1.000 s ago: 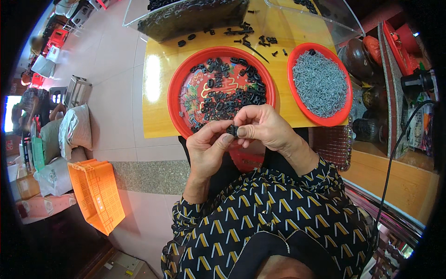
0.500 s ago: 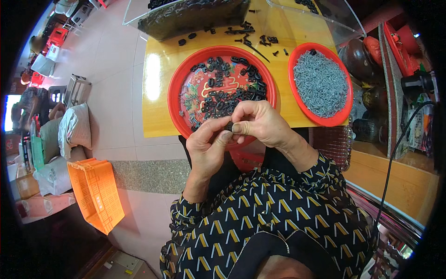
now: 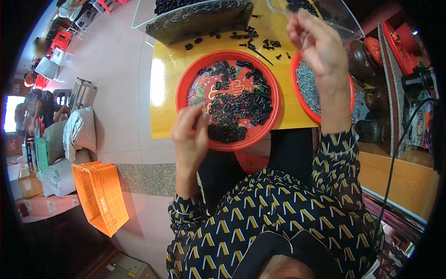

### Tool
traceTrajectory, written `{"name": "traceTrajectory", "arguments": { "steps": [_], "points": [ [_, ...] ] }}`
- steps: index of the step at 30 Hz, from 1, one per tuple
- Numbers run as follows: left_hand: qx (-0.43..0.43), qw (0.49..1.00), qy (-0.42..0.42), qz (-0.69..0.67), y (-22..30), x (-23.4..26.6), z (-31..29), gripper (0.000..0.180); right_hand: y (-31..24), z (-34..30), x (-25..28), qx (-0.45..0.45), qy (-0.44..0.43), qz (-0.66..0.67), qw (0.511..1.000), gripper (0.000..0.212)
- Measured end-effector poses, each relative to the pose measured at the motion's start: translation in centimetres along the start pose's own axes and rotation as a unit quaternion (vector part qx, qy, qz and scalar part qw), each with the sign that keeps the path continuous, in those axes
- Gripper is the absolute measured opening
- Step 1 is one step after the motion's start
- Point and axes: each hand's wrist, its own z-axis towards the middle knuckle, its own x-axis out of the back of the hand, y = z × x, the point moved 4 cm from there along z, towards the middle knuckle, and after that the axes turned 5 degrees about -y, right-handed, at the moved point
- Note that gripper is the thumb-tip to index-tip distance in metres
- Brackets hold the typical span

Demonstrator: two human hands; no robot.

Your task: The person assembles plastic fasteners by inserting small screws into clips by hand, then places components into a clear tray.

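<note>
Small black plastic parts (image 3: 241, 104) lie scattered in a red round tray (image 3: 275, 122) with a printed floral bottom. Over the tray's near-left rim, my left hand (image 3: 189, 132) has loosely bent fingers with a gap to the thumb, and nothing shows in it. My right hand (image 3: 316, 44) is raised at the far right, beside a clear plastic bin (image 3: 346, 21) with black parts in it. Its fingers are loosely bent and somewhat apart, and I see nothing held. Below the right wrist, a smaller red tray (image 3: 351, 102) holds many silver screws (image 3: 306, 86), partly hidden by my forearm.
A large clear bin (image 3: 200, 23) full of black parts stands at the far end of the yellow table (image 3: 162, 93). Loose black pieces (image 3: 251, 33) lie near it. An orange crate (image 3: 102, 197) sits on the floor at left. A black cable (image 3: 395, 162) hangs at right.
My hands, together on a small dark part over the tray before, are now apart. The right has gone up to the far-right bin, the left slightly left. The part no longer shows.
</note>
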Motion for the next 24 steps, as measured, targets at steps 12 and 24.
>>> {"name": "traceTrajectory", "arguments": {
  "steps": [12,24],
  "points": [
    [-0.102,0.905,-0.211,0.355,-3.2,-1.7,6.0,0.006,7.3,-4.2,-2.0,-0.082,-0.067,-0.477,0.873,0.010],
    [-0.130,0.867,-0.215,0.430,-2.9,-2.5,5.8,0.014,9.1,-3.6,-2.4,0.072,-0.119,-0.694,0.706,0.009]
  ]
}}
